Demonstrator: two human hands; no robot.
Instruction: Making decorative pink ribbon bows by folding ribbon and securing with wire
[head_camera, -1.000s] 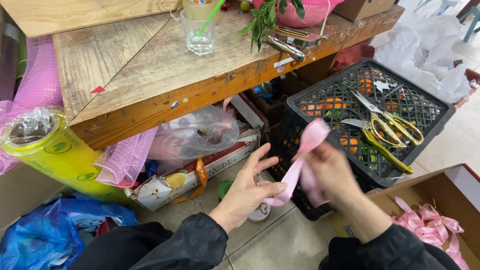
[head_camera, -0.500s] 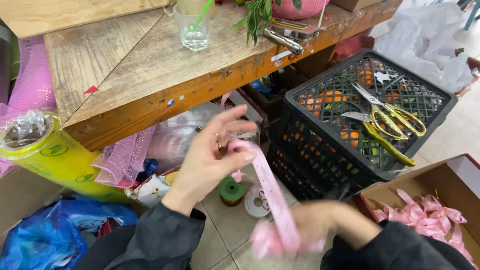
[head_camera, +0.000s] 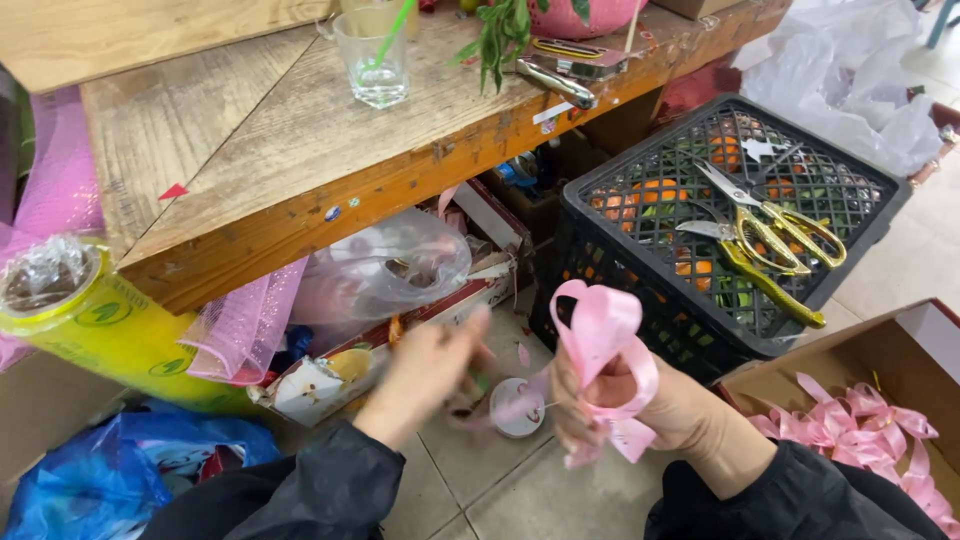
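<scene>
Your right hand (head_camera: 640, 405) grip closed on one looped pink ribbon (head_camera: 598, 330), left hand (head_camera: 430, 370) blurred, grip unclear, two scissors (head_camera: 770, 235) on one black crate (head_camera: 640, 250) at 2 o'clock

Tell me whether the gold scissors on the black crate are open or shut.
Open: the gold scissors lie flat on the black crate, blades spread apart in a V.

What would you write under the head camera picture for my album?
Right hand pinches looped pink ribbon while the blurred left hand reaches in, beside a black crate topped with gold scissors.
</scene>
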